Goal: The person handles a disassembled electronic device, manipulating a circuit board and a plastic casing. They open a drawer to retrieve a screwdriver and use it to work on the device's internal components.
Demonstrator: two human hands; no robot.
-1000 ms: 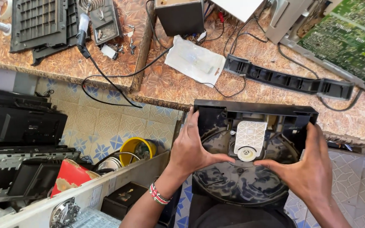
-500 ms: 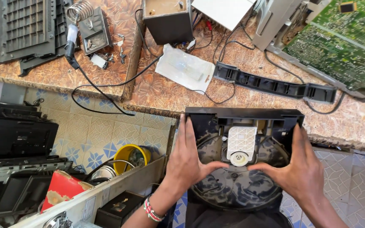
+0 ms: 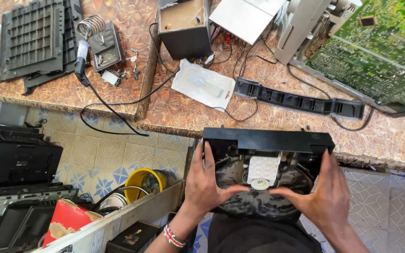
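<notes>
Both the left hand (image 3: 207,180) and right hand (image 3: 326,199), fingers spread, gripped the disc drive (image 3: 266,159) by its sides at lower centre; it looked stiff, light, and fragile inside.

Bright, even daylight fills the scene, and colours read clearly. The marbled counter (image 3: 268,117) is evenly lit, with only soft, short shadows under the cables and the black strip. The green circuit board (image 3: 380,51) at top right is the brightest area, slightly washed out. The inside of the black disc tray unit (image 3: 266,140) lies in shade. Focus is sharp throughout, with no motion blur. Straight edges bow slightly towards the corners.
</notes>
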